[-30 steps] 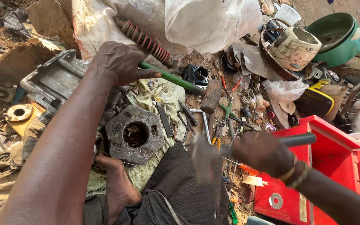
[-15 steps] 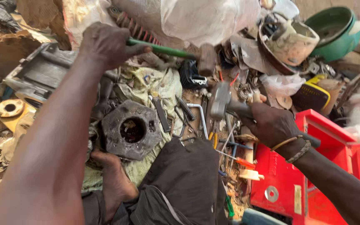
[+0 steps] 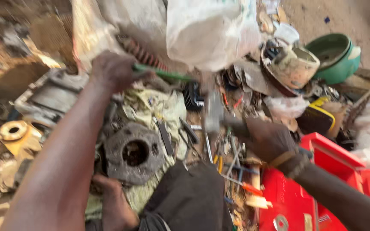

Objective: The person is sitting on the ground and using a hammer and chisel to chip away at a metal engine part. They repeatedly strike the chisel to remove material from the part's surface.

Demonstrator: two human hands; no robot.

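Left hand (image 3: 115, 70), closed in a fist round the butt of a green-handled rod (image 3: 163, 74), holds that tool level, its shaft running away from the knuckles toward the person's right; a full-fist grip of this kind suits steadying a tool that takes blows on its far end. Right hand (image 3: 267, 139), wrapped round the dark handle of a hammer (image 3: 214, 112), carries the blurred grey head up and to its own left, close to where the rod's tip ends; whether head and tip touch cannot be told through the blur. A banded bracelet sits at the right wrist. Below the left hand, between it and the person's bare foot (image 3: 115, 205), lies a round, rusty metal flange (image 3: 133, 153) with a central bore, resting flat on a dirty rag (image 3: 159, 109) on the ground; the foot presses against its near edge, apparently to keep it from shifting. Loose hand tools (image 3: 232, 164) lie scattered just below the right hand, within easy reach. Beyond that hand, on its outer side, stands a red toolbox (image 3: 322, 171); farther off sit a green basin (image 3: 337, 57) and a worn helmet shell (image 3: 292, 64). Above both hands hangs a white sack (image 3: 206, 30), with a rusty coil spring (image 3: 140, 51) just beyond the left knuckles.
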